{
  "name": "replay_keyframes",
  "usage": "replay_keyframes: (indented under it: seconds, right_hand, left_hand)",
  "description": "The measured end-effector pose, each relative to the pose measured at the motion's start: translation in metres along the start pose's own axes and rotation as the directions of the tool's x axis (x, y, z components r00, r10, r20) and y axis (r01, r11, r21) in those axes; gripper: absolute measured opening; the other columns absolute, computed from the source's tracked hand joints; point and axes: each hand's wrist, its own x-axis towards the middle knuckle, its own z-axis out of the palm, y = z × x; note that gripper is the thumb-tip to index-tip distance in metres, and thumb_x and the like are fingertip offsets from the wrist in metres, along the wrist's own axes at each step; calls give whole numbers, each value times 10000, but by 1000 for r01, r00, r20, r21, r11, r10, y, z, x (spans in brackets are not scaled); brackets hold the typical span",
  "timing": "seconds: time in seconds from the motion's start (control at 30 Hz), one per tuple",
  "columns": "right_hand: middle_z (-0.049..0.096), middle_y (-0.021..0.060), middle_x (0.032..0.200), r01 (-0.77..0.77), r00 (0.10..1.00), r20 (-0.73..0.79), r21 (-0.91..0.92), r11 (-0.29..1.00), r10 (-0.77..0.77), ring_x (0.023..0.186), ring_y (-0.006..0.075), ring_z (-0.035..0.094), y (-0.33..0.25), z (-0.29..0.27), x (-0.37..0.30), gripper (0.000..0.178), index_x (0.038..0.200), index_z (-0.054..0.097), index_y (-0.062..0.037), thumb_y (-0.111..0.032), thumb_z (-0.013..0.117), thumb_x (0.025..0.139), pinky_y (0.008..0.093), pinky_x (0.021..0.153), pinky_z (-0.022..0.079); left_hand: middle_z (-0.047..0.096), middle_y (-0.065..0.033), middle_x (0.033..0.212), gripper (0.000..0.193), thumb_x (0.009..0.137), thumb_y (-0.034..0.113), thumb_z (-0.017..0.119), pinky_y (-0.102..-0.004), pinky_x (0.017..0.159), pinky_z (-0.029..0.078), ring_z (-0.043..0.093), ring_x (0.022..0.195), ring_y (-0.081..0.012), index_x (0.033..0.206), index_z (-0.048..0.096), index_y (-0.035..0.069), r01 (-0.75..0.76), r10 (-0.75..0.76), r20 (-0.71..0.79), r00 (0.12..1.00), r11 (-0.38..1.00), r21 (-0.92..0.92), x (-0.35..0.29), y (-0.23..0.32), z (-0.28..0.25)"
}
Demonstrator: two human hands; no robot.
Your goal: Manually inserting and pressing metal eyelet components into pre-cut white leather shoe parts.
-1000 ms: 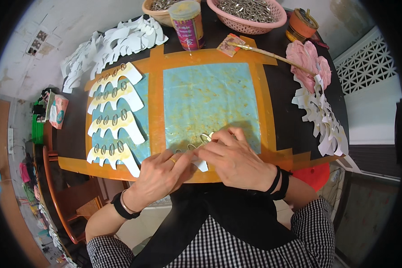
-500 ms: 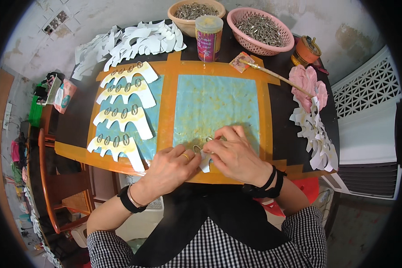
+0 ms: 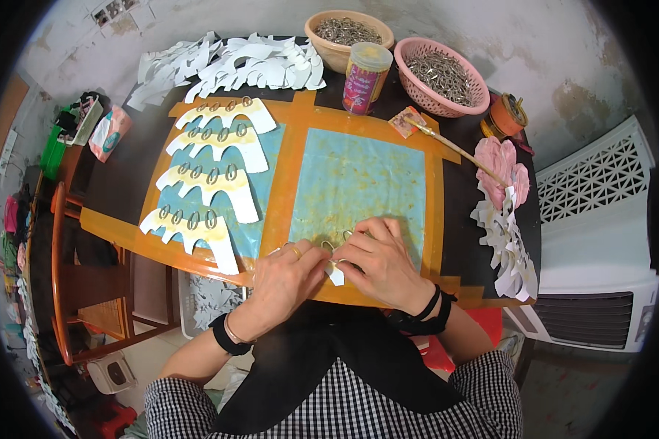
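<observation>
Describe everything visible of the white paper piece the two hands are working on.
The white paper piece is mostly hidden: only a small pointed tip shows between the left hand and right hand. It looks like thin flat card, lying at the near edge of the blue mat. Small metal rings sit just above it by the fingertips.

Left hand (image 3: 285, 276) and right hand (image 3: 377, 260) meet fingertip to fingertip over a white paper cutout (image 3: 335, 274). Small metal rings (image 3: 328, 244) just beyond the fingers, on the blue sheet (image 3: 359, 179).
</observation>
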Motion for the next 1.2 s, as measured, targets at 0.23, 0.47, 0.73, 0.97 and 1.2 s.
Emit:
replay_keyframes:
  seconds: [0.23, 0.47, 0.73, 0.97, 1.2]
  right_hand:
    - [671, 5, 968, 64, 998, -7, -143, 988, -66, 1086, 240, 622, 1, 9, 1, 175, 961, 716, -124, -107, 810, 814, 439, 1007, 409]
    - [607, 51, 954, 130, 991, 18, -191, 973, -129, 1069, 233, 622, -7, 5, 3, 108, 933, 635, -77, -66, 694, 843, 441, 1008, 437]
    - [608, 58, 965, 148, 989, 23, -214, 966, -146, 1080, 221, 623, -8, 4, 3, 114, 950, 651, -63, -89, 682, 843, 433, 1009, 441]
    - [605, 52, 960, 232, 972, 96, -287, 929, -213, 1068, 216, 618, -6, 2, 0, 125, 927, 668, -58, -100, 696, 813, 425, 1008, 452]
    - [594, 48, 943, 236, 972, 70, -265, 935, -226, 1049, 213, 617, -6, 3, -2, 110, 891, 684, -55, -93, 705, 790, 426, 1013, 458]
  left_hand:
    - [693, -46, 971, 191, 892, 110, 799, -406, 680, 556, 703, 824, -282, 1060, 708, 105, -61, 62, -42, 997, 998, 10, -3, -2, 3]
    - [698, -30, 1009, 266, 859, 106, 812, -393, 629, 530, 697, 769, -243, 1087, 675, 106, -91, 95, -56, 994, 994, 64, -7, 1, 7]
    - [673, -30, 1079, 325, 810, 88, 776, -342, 621, 552, 716, 761, -206, 1104, 637, 98, -111, 119, -61, 991, 987, 120, -10, -2, 14]
    - [688, -15, 1157, 331, 841, 124, 743, -315, 637, 553, 717, 789, -170, 1160, 663, 84, -191, 192, 11, 981, 969, 159, -12, -8, 7]
    - [700, -11, 1169, 255, 863, 166, 747, -293, 626, 541, 680, 736, -127, 1101, 709, 84, -275, 264, 75, 961, 937, 215, -8, -9, -2]
